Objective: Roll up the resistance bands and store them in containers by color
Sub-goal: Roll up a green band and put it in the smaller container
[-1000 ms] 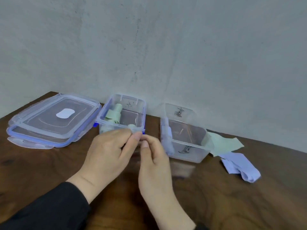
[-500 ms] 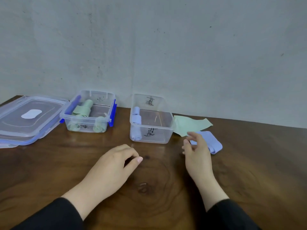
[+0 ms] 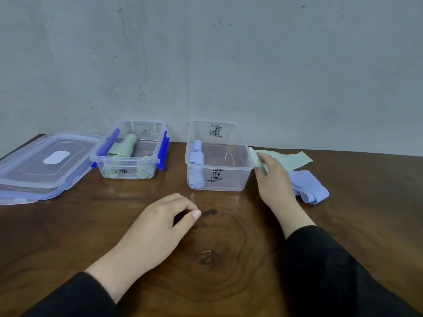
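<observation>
Green band (image 3: 288,158): unrolled, laid flat on the table (image 3: 229,236) at 2 o'clock, beside the clear container (image 3: 218,177) holding purple rolls (image 3: 196,156). Its near end appears pinched by the right hand (image 3: 273,179). Purple band (image 3: 309,187) crumpled alongside. Left hand (image 3: 160,223) loosely curled, nothing held. Green-roll container (image 3: 130,154) and lids (image 3: 43,163) at 10 o'clock.

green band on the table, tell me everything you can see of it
The green band is a pale green, thin, flat strip that looks like stretchy rubber. It lies unrolled on the wooden table, just right of the clear box that holds lilac rolls. The right hand grips its near end beside the box.
</observation>
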